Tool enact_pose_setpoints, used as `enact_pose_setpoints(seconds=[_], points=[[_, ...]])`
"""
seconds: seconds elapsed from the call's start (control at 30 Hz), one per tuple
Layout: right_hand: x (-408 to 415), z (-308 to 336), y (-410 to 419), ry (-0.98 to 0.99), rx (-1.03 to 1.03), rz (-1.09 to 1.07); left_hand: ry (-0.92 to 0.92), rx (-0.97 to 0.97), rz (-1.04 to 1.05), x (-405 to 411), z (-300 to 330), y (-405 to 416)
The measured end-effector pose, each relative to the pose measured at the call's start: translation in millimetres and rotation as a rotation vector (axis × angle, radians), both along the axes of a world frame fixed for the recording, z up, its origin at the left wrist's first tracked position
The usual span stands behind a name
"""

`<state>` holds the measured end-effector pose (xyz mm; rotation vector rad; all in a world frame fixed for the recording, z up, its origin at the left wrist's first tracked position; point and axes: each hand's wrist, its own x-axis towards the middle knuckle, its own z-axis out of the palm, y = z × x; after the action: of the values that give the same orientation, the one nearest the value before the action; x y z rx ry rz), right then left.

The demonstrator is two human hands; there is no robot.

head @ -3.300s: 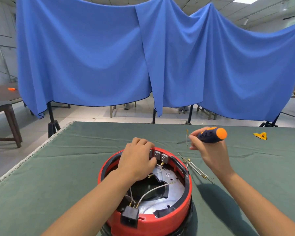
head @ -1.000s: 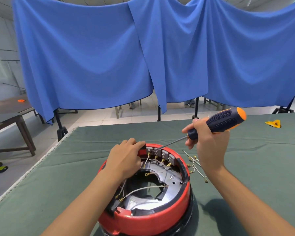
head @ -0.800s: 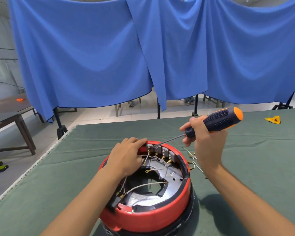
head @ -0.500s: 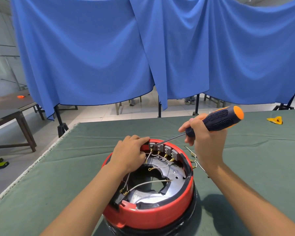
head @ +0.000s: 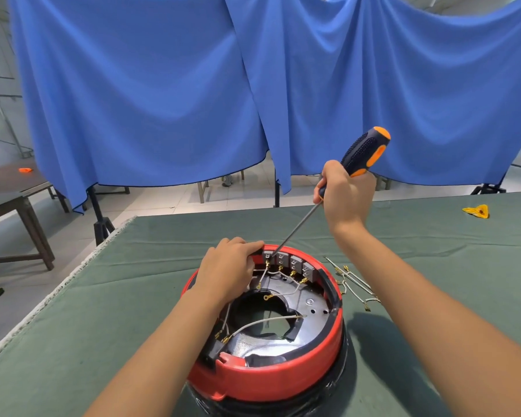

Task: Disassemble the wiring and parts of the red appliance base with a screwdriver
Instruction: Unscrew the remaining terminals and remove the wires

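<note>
The round red appliance base (head: pixel 271 377) stands upside down on the green table, its metal inside and white wires (head: pixel 265 322) showing. A row of grey terminal blocks (head: pixel 289 261) lines its far rim. My left hand (head: pixel 227 270) grips the far left rim beside the blocks. My right hand (head: pixel 345 195) holds the black and orange screwdriver (head: pixel 364 152) steeply tilted, its shaft running down-left with the tip at the leftmost terminal block.
Several removed wires with brass ends (head: pixel 354 284) lie on the green cloth (head: pixel 133 296) right of the base. A yellow scrap (head: pixel 477 211) sits at the far right. Blue curtains (head: pixel 163 85) hang behind; a dark wooden table (head: pixel 15 203) stands at left.
My right hand has raised the screwdriver handle, tilting the tool from near level to steep, with the tip staying at the terminal blocks. My left hand keeps its hold on the rim.
</note>
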<state>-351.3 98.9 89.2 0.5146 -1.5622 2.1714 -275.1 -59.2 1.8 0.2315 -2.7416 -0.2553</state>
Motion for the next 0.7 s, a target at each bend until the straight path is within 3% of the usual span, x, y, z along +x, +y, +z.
enact_pose_setpoints(seconds=[0.27,0.7], points=[[14.8,-6.7,8.8,0.032,-0.180,0.014,0.012,0.044,0.004,1.7,0.3,0.4],[36.2,-19.8,5.4,0.189,-0.086,0.056,0.002,0.059,0.009,3.6,2.3,2.5]])
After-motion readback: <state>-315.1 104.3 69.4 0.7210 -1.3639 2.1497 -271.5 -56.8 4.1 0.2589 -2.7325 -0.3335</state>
